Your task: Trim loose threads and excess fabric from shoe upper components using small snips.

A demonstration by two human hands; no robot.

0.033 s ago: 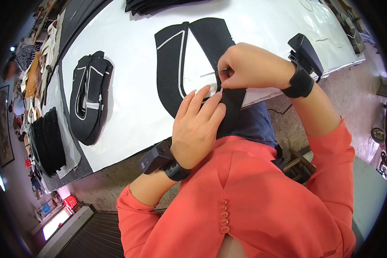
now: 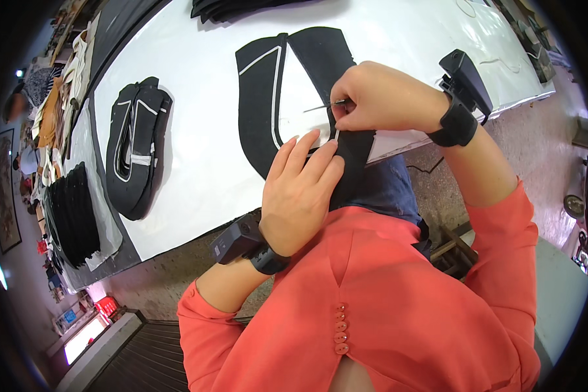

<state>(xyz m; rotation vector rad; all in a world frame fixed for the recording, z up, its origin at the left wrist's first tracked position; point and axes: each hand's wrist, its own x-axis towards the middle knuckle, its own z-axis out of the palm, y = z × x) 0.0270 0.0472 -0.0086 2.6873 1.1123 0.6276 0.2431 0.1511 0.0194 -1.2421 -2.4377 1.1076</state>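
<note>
A black U-shaped fabric piece (image 2: 255, 104) lies on the white tabletop, a narrow white strip (image 2: 276, 98) running along its inner edge. My left hand (image 2: 302, 186) rests flat on the curved bottom of the U, fingers stretched out and slightly apart. Just above its fingertips, my right hand (image 2: 375, 98) is closed at the right arm of the U. A thin pointed tool (image 2: 320, 107) sticks out of its fist to the left; whether it is tweezers, scissors or an awl I cannot tell. Thumb and fingertips press near the white strip's end beside my left fingers.
On the left of the white table (image 2: 196, 196) sits a stack of similar black pieces (image 2: 137, 144) with white strips. Folded black fabric (image 2: 78, 212) hangs past the dark edge at far left. Another black pile (image 2: 242, 8) lies at the back. Black devices are strapped to both wrists.
My right hand has shifted very slightly upward, and the thin tool in it has tilted a little. My left hand and the black piece stay in place.
</note>
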